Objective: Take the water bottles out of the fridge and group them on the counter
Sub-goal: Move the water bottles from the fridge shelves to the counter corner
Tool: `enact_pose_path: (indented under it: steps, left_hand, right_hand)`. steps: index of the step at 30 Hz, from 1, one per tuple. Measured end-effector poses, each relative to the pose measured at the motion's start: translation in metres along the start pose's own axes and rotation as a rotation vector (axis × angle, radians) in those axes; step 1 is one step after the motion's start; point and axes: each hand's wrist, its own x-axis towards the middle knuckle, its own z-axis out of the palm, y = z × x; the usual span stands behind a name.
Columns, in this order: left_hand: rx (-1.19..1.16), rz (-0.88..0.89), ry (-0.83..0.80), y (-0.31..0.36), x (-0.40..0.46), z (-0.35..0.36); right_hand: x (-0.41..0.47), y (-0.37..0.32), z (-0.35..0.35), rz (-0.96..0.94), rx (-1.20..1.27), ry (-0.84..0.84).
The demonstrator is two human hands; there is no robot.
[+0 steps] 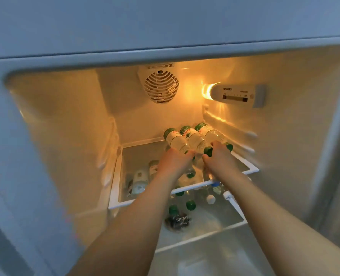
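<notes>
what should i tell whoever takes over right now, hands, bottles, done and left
Left hand: grips the neck end of the left bottle on the glass shelf.
Right hand: grips around the green cap of the middle bottle; the right bottle lies beside it.
All three lie on their sides, caps toward the door. More lower bottles show through the glass.
Done: no bottles visibly out; the counter is out of view.
Left: lift these three out, then the lower ones, and group them on the counter.
</notes>
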Motion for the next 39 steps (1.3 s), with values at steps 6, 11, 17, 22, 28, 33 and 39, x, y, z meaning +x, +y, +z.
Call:
enact_pose_path:
  steps: [6,11,17,22,28,33,39]
  left_hand:
    - [0.227,0.016,0.148,-0.004,0.019,0.014]
    - [0.168,-0.001,0.258,-0.015,0.019,0.018]
    - [0.194,0.031,0.332,-0.017,0.016,0.02]
    - [0.159,0.0,0.338,-0.022,0.023,0.022]
    - [-0.113,-0.087,0.299,-0.025,0.023,0.016]
    - [-0.709,-0.322,0.272,-0.019,0.01,-0.011]
    - [-0.943,-0.347,0.278,-0.009,-0.047,-0.016]
  right_hand:
    - [0.027,0.006,0.019,-0.061,-0.132,-0.006]
    - [0.035,0.003,0.024,-0.093,-0.226,-0.045]
    - [0.034,0.005,0.026,-0.123,-0.235,-0.02]
    - [0.034,0.006,0.026,-0.111,-0.214,-0.034]
    - [0.034,0.006,0.022,-0.066,-0.066,-0.045]
    - [0.005,-0.003,0.012,0.089,0.347,0.066]
    - [-0.052,-0.021,-0.004,0.193,0.607,0.151]
